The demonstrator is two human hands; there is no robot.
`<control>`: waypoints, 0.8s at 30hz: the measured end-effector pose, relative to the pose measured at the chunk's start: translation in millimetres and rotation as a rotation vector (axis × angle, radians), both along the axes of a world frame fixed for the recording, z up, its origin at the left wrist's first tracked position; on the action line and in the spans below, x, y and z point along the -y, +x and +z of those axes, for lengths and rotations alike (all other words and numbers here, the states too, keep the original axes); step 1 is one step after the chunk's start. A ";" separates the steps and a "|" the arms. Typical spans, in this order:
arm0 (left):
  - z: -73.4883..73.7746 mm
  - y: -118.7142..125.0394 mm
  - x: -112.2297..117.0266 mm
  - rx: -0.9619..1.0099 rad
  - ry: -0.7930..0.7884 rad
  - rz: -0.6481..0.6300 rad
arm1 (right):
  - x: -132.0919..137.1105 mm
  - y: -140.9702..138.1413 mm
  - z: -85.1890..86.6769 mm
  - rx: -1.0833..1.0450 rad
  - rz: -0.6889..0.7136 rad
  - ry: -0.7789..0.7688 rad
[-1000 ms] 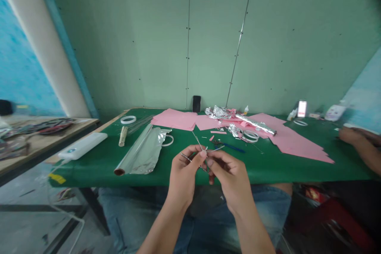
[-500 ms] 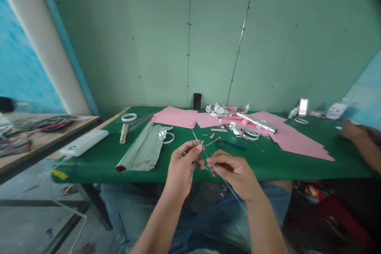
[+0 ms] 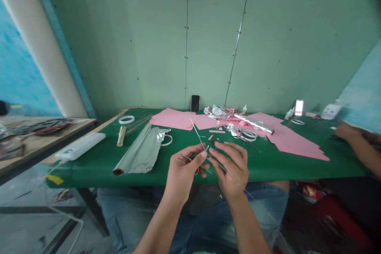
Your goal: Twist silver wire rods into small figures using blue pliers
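**Right Hand Raised and Turned: Wire Work Above Front Edge of Worktop**

Raised from its lower position, the right hand (image 3: pixel 230 166) now stands higher and more upright, fingers fanned toward the left hand (image 3: pixel 184 170). Thin silver wires (image 3: pixel 199 137) — the work piece — cross between both hands, above the front edge of the green worktop (image 3: pixel 268 166). One length points up and away toward the pink paper sheets (image 3: pixel 172 119); another runs down past the right wrist. A small wire loop (image 3: pixel 196 172) shows below the left hand.

Grip status: left grip is clamped, thumb and fingers together on the wires. Right grip cannot be confirmed — fingers stand apart, with a wire passing close behind them.

Containers: a small dropper bottle (image 3: pixel 244 109) stands upright behind the crumpled aluminium foil (image 3: pixel 216 112). Further right are white plastic bottles (image 3: pixel 288 114) and a white container (image 3: pixel 330 112); contents cannot be seen.

Other items on the worktop: a foil roll (image 3: pixel 137 152), a foil-wrapped rod (image 3: pixel 253 123), white tape rings (image 3: pixel 126 119), a wooden dowel (image 3: pixel 121 135), a power bank (image 3: pixel 80 146) and an upright phone (image 3: pixel 195 103). At far right, a co-worker's hand (image 3: pixel 347 131) rests near the worktop's edge — well apart from the person's own hands.
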State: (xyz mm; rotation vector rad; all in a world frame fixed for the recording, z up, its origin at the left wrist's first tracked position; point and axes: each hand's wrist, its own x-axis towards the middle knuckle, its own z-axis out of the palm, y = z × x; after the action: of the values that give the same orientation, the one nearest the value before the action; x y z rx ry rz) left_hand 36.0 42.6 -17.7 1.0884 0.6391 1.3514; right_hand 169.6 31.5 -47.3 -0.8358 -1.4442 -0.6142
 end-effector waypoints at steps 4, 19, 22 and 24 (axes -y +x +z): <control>-3.0 0.3 0.0 -0.024 0.021 0.015 | 0.5 3.3 2.3 0.017 0.026 -0.033; -9.2 4.6 4.8 -0.008 0.108 -0.001 | 6.9 -1.4 15.5 -0.098 -0.019 -0.139; -10.4 4.0 4.3 -0.005 0.123 0.001 | 11.3 -0.3 21.6 -0.130 0.055 -0.254; -11.1 4.3 3.8 0.005 0.117 -0.003 | 13.8 0.8 24.4 -0.170 0.101 -0.331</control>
State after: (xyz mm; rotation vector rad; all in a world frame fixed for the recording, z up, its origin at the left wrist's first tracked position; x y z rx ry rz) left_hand 40.3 38.8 -28.8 1.1784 0.5602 1.4031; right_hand 170.4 17.7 -22.9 -1.0396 -1.4414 -0.2224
